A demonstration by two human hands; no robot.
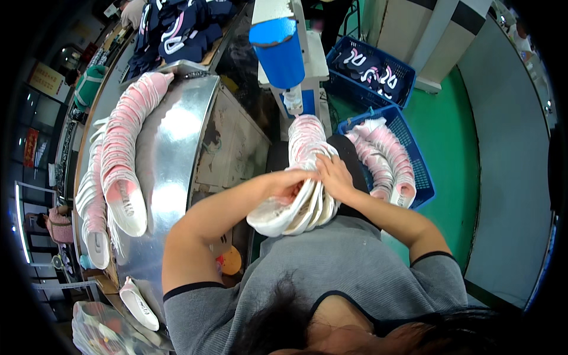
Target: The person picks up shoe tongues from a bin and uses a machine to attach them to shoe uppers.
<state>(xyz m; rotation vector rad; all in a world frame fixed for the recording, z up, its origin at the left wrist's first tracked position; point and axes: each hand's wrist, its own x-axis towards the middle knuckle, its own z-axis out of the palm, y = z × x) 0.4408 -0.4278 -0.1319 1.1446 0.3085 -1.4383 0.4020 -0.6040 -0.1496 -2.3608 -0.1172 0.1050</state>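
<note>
A long stack of nested white-and-pink shoe soles [305,135] lies across my lap, reaching from my belly to the blue-headed machine. My left hand [294,182] is closed on the near part of it, its fingers partly hidden among the soles. From the other side, my right hand [335,177] grips the same stack, its fingers bent over the upper edge. The nearest soles [278,216] fan out loosely below both hands, against my grey shirt.
The machine's blue cylinder [278,56] stands straight ahead. On the left, a metal-topped table [171,139] bears more stacked soles [121,160] and a single sole [139,303]. To the right, a blue basket [423,171] contains sole stacks; behind it, a blue crate [408,68] contains dark pieces.
</note>
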